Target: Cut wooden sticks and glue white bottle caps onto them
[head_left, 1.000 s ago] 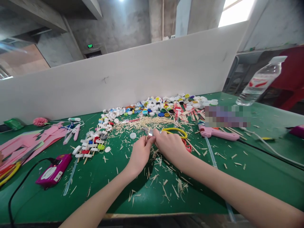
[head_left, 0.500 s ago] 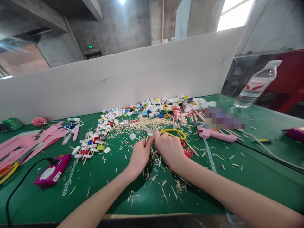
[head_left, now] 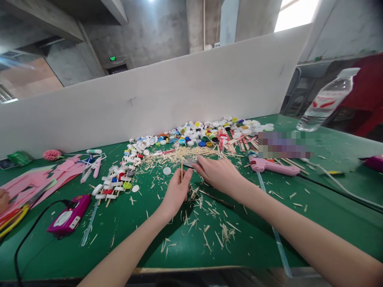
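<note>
My left hand (head_left: 177, 189) is closed around a thin wooden stick (head_left: 181, 171), which points upward between thumb and fingers. My right hand (head_left: 220, 173) is closed on a pair of scissors; one grey blade (head_left: 188, 162) shows beside the stick's upper end, and the handles are hidden. Below the right hand lies a dark, thin, pointed piece (head_left: 217, 198) that I cannot make out clearly. Wood shavings (head_left: 194, 153) are heaped behind the hands and scattered around them. A translucent white disc (head_left: 166, 171) lies left of the stick.
Bottle caps (head_left: 191, 133) pile along the white board (head_left: 167, 99). At right are a pink glue gun (head_left: 273, 166) and a water bottle (head_left: 326, 101). Pink paper (head_left: 64, 169), other scissors (head_left: 18, 219) and a purple box (head_left: 70, 215) lie left. Another person's hand (head_left: 3, 199) is at the left edge.
My hands have drawn slightly apart, and the scissors' blade has turned, their yellow and red handles no longer showing. The dark pointed piece and another person's hand have come into view.
</note>
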`<state>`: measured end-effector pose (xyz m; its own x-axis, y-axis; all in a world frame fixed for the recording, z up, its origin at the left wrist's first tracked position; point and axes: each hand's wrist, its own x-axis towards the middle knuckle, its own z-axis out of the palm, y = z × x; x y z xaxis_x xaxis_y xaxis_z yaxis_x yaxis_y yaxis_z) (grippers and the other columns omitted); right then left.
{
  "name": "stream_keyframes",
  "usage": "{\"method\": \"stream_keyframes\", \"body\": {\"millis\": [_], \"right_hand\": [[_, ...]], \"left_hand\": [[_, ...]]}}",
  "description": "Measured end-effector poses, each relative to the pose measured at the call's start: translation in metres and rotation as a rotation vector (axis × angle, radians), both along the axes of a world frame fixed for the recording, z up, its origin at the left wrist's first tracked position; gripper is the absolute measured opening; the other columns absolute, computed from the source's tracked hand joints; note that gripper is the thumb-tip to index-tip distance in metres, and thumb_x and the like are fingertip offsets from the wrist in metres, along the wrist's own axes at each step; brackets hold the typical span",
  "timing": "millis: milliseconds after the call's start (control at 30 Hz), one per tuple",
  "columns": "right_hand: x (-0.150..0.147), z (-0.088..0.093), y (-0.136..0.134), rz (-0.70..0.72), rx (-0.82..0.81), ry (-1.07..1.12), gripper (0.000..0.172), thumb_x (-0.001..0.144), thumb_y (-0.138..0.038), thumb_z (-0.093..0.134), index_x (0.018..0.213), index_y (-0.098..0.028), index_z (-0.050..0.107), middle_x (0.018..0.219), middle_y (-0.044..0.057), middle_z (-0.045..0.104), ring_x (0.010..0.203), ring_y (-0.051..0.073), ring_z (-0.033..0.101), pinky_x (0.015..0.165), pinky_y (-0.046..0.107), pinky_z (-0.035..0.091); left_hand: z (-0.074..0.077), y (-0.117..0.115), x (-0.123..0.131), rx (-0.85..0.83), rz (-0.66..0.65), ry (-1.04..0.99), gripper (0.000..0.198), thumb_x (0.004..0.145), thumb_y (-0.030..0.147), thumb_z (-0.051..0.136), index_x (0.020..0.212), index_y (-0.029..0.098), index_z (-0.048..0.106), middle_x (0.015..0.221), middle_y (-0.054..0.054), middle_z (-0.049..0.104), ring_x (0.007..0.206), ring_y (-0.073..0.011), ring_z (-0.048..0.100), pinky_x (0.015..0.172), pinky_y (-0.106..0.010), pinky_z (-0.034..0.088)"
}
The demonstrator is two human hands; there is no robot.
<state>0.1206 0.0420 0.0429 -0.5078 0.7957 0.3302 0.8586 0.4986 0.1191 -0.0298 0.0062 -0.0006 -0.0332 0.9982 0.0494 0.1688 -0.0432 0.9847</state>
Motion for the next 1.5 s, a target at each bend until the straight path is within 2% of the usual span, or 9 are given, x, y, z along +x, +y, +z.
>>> {"method": "stream_keyframes", "body": {"millis": [167, 300, 433, 767, 867, 967, 1133, 1367, 1500], "right_hand": [[0.0, -0.008, 0.003, 0.233, -0.072, 0.046, 0.038, 0.097, -0.041, 0.022, 0.099, -0.016, 0.051, 0.077, 0.007, 0.064, 0.056, 0.014, 0.054, 0.046, 0.027, 0.019], [0.002, -0.008, 0.005, 0.287, -0.097, 0.066, 0.034, 0.097, -0.039, 0.027, 0.107, -0.016, 0.05, 0.079, 0.007, 0.066, 0.059, 0.014, 0.056, 0.046, 0.027, 0.019], [0.001, -0.007, 0.005, 0.314, -0.095, 0.068, 0.035, 0.097, -0.041, 0.026, 0.106, -0.017, 0.05, 0.075, 0.006, 0.066, 0.057, 0.014, 0.055, 0.046, 0.027, 0.019], [-0.014, -0.009, -0.009, 0.096, 0.081, -0.07, 0.024, 0.096, -0.028, 0.029, 0.104, -0.016, 0.049, 0.078, 0.009, 0.062, 0.061, 0.019, 0.059, 0.046, 0.028, 0.021], [-0.02, -0.009, -0.013, -0.006, 0.052, -0.047, 0.026, 0.096, -0.027, 0.027, 0.103, -0.015, 0.049, 0.077, 0.011, 0.061, 0.063, 0.021, 0.06, 0.046, 0.028, 0.022], [-0.025, -0.009, -0.015, -0.093, 0.03, 0.001, 0.033, 0.098, -0.032, 0.023, 0.1, -0.015, 0.05, 0.075, 0.012, 0.061, 0.061, 0.021, 0.061, 0.046, 0.027, 0.024], [-0.027, -0.012, -0.016, -0.151, 0.021, 0.011, 0.037, 0.098, -0.039, 0.02, 0.096, -0.016, 0.05, 0.072, 0.01, 0.06, 0.058, 0.021, 0.062, 0.045, 0.026, 0.024], [-0.029, -0.014, -0.018, -0.182, 0.031, 0.026, 0.035, 0.098, -0.036, 0.023, 0.094, -0.015, 0.051, 0.072, 0.011, 0.062, 0.061, 0.02, 0.062, 0.045, 0.026, 0.024], [-0.023, -0.011, -0.013, -0.253, 0.02, 0.049, 0.04, 0.098, -0.035, 0.02, 0.095, -0.013, 0.053, 0.07, 0.013, 0.063, 0.062, 0.022, 0.064, 0.046, 0.026, 0.027]], "left_hand": [[0.002, -0.002, 0.002, 0.045, -0.075, -0.022, 0.045, 0.08, 0.065, 0.046, 0.078, 0.02, 0.043, 0.058, 0.005, 0.034, 0.049, -0.009, 0.035, 0.047, -0.023, 0.033], [0.002, -0.003, 0.002, 0.114, -0.059, 0.038, 0.042, 0.08, 0.06, 0.049, 0.088, 0.019, 0.048, 0.068, 0.0, 0.048, 0.064, -0.0142, 0.048, 0.058, -0.025, 0.04], [0.003, -0.006, 0.001, 0.158, -0.059, 0.135, 0.041, 0.078, 0.054, 0.057, 0.094, 0.018, 0.048, 0.078, -0.001, 0.053, 0.069, -0.0144, 0.05, 0.064, -0.026, 0.042], [0.014, -0.01, 0.004, 0.139, 0.003, 0.129, 0.026, 0.082, 0.042, 0.055, 0.084, 0.016, 0.052, 0.081, -0.004, 0.058, 0.075, -0.0163, 0.052, 0.068, -0.027, 0.039], [0.011, -0.01, 0.004, 0.109, 0.043, 0.197, 0.031, 0.085, 0.047, 0.05, 0.078, 0.017, 0.049, 0.071, 0.0, 0.05, 0.065, -0.0131, 0.043, 0.062, -0.025, 0.034], [0.006, -0.007, 0.004, 0.084, 0.098, 0.267, 0.041, 0.086, 0.054, 0.043, 0.067, 0.019, 0.039, 0.061, 0.005, 0.034, 0.057, -0.0103, 0.028, 0.055, -0.024, 0.025], [0.004, -0.007, 0.004, 0.084, 0.091, 0.303, 0.044, 0.086, 0.057, 0.042, 0.066, 0.019, 0.036, 0.059, 0.006, 0.03, 0.056, -0.01, 0.025, 0.053, -0.024, 0.021], [0.001, -0.006, 0.005, 0.072, 0.125, 0.312, 0.048, 0.084, 0.06, 0.041, 0.061, 0.02, 0.029, 0.056, 0.006, 0.026, 0.054, -0.0098, 0.022, 0.051, -0.025, 0.019], [0.001, -0.007, 0.005, 0.078, 0.131, 0.322, 0.047, 0.085, 0.056, 0.042, 0.059, 0.02, 0.027, 0.054, 0.006, 0.026, 0.051, -0.0093, 0.023, 0.05, -0.025, 0.018]]}}
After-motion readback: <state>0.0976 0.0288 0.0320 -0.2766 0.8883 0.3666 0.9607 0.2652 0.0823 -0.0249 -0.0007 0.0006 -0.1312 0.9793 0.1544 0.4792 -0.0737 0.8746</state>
